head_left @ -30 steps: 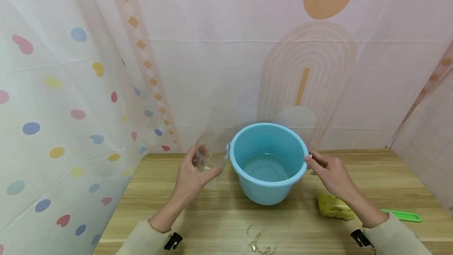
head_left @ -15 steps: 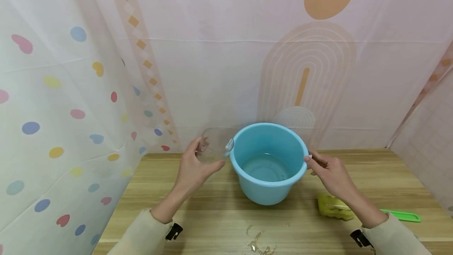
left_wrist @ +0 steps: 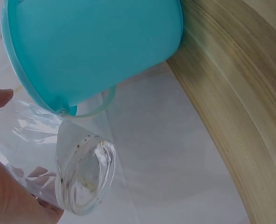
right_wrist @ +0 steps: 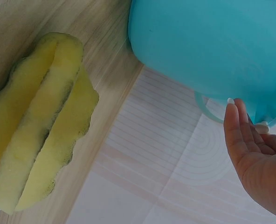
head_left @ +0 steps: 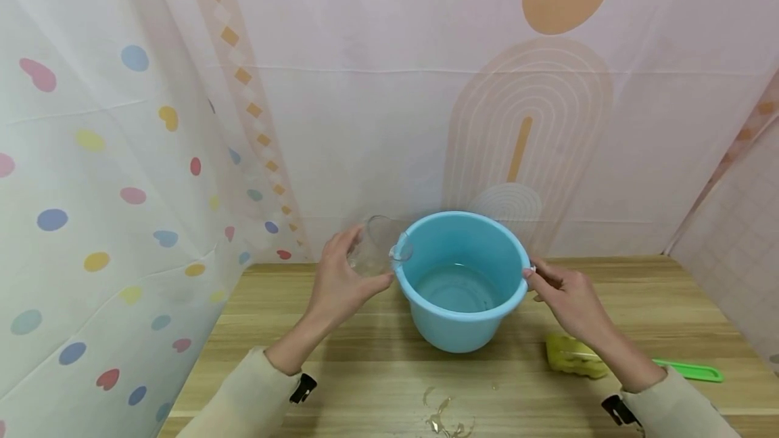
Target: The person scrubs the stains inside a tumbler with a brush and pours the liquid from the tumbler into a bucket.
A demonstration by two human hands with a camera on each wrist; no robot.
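My left hand [head_left: 341, 282] grips a clear cup [head_left: 380, 249], tipped so that its mouth overlaps the left rim of a light blue bucket [head_left: 456, 331]. In the left wrist view, the cup's thick base [left_wrist: 87, 177] shows small dark specks, and its walls are see-through. Shallow water [head_left: 456, 288] lies in the bucket, which stands upright on the table. On the opposite side, my right hand [head_left: 569, 297] pinches the bucket's rim near the handle mount, thumb on top. From the right wrist, its fingers [right_wrist: 236, 130] show beneath the rim.
A yellow sponge [head_left: 575, 355] with a green handle [head_left: 696, 372] lies on the wooden table [head_left: 353, 384], partly behind my right forearm. A small wet patch [head_left: 447, 418] glistens near the front. Patterned curtains [head_left: 377, 120] hang behind and on both sides.
My left hand has lifted the cup and moved it right, tilting it from nearly upright to leaning over the bucket's rim. The right hand and bucket have stayed in place.
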